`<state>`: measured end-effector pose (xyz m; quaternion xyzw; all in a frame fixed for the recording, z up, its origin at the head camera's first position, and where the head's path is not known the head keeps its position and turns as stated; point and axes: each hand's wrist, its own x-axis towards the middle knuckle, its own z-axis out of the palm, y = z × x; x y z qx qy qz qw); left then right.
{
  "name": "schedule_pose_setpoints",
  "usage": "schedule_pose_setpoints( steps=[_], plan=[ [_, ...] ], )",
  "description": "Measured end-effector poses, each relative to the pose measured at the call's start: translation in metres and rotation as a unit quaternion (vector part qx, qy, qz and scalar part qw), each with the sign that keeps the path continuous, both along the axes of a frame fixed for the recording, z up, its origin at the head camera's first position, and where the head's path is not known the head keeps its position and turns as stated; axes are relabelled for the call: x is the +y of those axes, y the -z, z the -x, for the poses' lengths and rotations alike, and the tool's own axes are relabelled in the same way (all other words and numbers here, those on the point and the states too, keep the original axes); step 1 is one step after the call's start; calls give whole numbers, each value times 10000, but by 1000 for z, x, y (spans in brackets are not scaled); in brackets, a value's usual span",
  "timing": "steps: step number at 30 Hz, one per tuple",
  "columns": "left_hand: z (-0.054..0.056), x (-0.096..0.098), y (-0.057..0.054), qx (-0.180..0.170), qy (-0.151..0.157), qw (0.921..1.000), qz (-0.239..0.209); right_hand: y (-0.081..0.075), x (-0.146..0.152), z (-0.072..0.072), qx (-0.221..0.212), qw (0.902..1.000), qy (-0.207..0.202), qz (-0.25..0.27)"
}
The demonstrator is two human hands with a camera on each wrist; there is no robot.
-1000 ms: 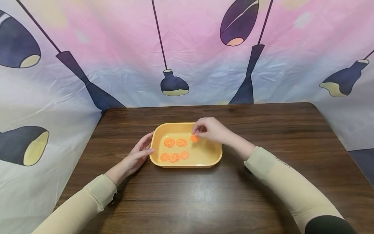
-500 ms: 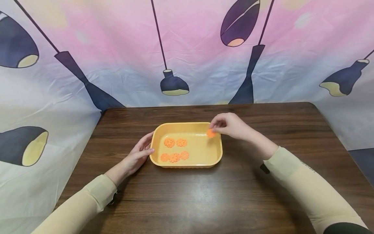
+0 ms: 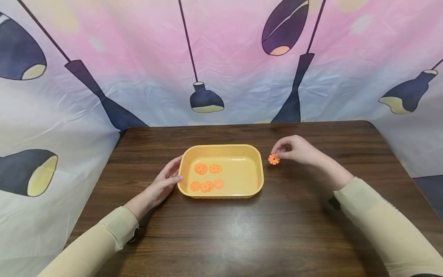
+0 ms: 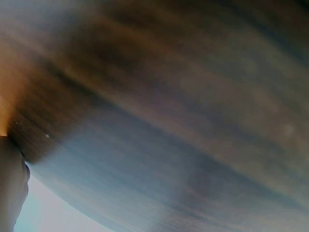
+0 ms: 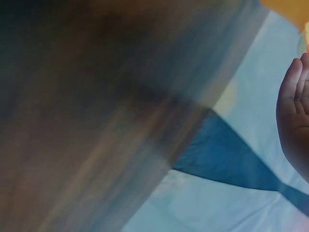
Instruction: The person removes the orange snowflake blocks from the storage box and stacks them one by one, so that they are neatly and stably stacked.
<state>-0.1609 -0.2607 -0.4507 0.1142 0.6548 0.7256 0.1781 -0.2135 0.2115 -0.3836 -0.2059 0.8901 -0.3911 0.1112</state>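
Observation:
Thumb and fingers of my right hand [image 3: 297,151] pinch an orange notched plastic disc [image 3: 274,159] with a small hole in its centre. They hold it just beyond the right end of a yellow tray [image 3: 242,175]. My left hand [image 3: 162,184] grips the tray's left end, thumb at the rim and fingers along the outer wall. Inside the tray's left half lie several more orange notched discs [image 3: 207,186], some overlapping. The left wrist view catches only a dark edge of the left hand [image 4: 10,186]. In the right wrist view part of the right hand [image 5: 293,113] shows.
The tray stands on a dark wood-grain table [image 3: 221,231]. Behind the table hangs a printed cloth [image 3: 235,69] with a lamp pattern, reaching down to its far edge.
The right hand has carried the pinched disc rightward from inside the tray, over its right rim and past it. The left hand, the tray and the other discs have stayed in place.

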Motion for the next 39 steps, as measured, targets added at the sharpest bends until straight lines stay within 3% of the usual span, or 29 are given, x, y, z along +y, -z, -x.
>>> schedule_pose_setpoints(
  steps=[17,39],
  plan=[
    [1,-1,2,21,28,10000,29,35,19,1,-541,9975,-396,-225],
    [0,0,-1,2,-6,10000,-20,44,18,3,-453,9972,-438,-410]
  ],
)
